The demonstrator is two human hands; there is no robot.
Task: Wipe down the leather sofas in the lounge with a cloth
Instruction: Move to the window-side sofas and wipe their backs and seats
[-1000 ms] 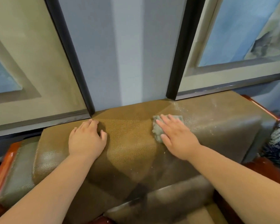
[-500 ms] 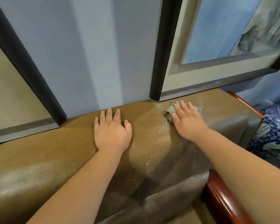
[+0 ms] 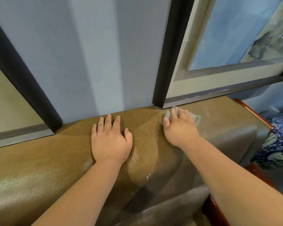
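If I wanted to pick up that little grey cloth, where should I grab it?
Probably by the corner sticking out right of the right hand. The cloth lies flat on the sofa back, mostly under the fingers, so pinch that free edge from above, from the right.

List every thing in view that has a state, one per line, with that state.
left hand: flat, fingers straight, resting on the sofa top
right hand: fingers straight, pressing the cloth onto the sofa
cloth: crumpled, mostly under the right hand
sofa backrest: dusty and speckled right of the cloth
framed picture: upright directly behind the sofa
blue-and-white vase: beside the sofa's right end
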